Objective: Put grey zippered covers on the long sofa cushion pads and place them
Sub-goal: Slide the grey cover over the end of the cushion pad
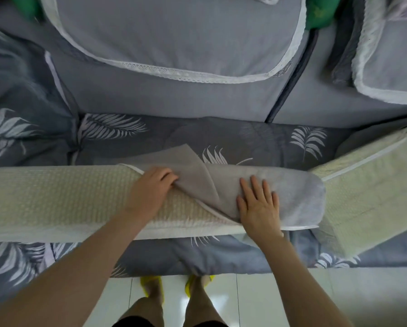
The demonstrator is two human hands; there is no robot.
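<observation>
Pad (56, 197) lengthwise left-right, grey cover (297, 194) over right end

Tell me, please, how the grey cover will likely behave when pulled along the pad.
Probably floppy: the grey cover bunches into folds where the left hand grips it. Likely thin and light, since a flap lies folded back. It may drag on the pad, whose woven surface looks ribbed.

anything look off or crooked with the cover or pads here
The grey cover sheathes only the right end of the long pad; its open edge is bunched and folded back where the left hand grips it. A second pad lies slanted at the right.
</observation>
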